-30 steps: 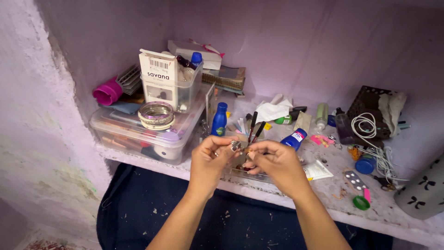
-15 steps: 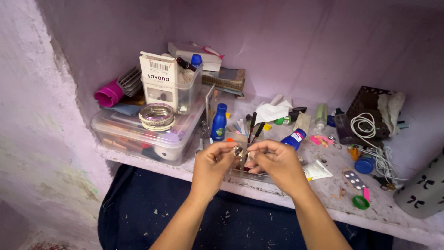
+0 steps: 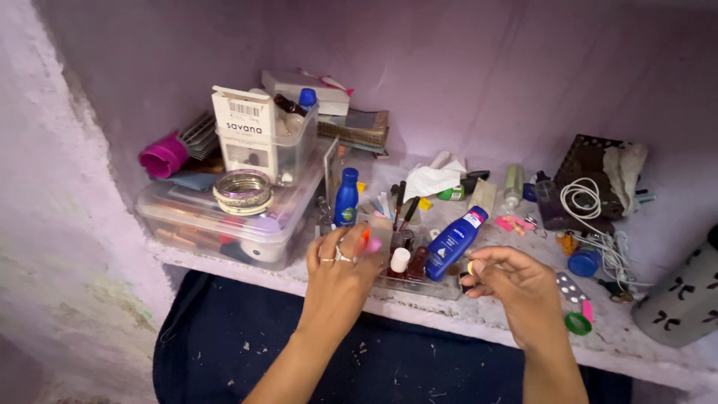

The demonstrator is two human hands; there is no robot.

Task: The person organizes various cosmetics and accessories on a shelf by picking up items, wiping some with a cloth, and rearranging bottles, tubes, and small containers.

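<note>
A small clear tray [image 3: 419, 286] sits at the front edge of the stone shelf [image 3: 523, 314]. In it stand a white-capped bottle [image 3: 399, 262] and a dark red nail-polish bottle [image 3: 416, 263], with 2 dark pencils [image 3: 404, 206] leaning up behind them. A blue lotion bottle [image 3: 453, 241] lies tilted across the tray's right end.

The left hand [image 3: 340, 273] rests over the tray's left end, fingers bent and close together, 2 rings on them; the fingertips touch something orange [image 3: 365, 238] that is too blurred to name. Whether they grip it cannot be told. The right hand [image 3: 516, 288] hovers just right of the tray, thumb and forefinger pinched narrowly on a tiny pale item [image 3: 470, 267] too small to make out.

To the left, a large clear lidded box [image 3: 224, 224] holds mixed items seen only dimly through its walls. On its lid lie a stack of bangles [image 3: 242, 191] and a smaller clear bin [image 3: 288, 150], which holds a white carton [image 3: 243, 131] and a blue-capped bottle [image 3: 307, 99]. A pink brush [image 3: 176, 150] lies behind. An upright blue bottle [image 3: 345, 198] stands between box and tray.

At the right, a white cable [image 3: 591, 206] lies against a dark basket [image 3: 598, 176]; a grey flask [image 3: 680, 295] is cut off by the frame edge.
</note>
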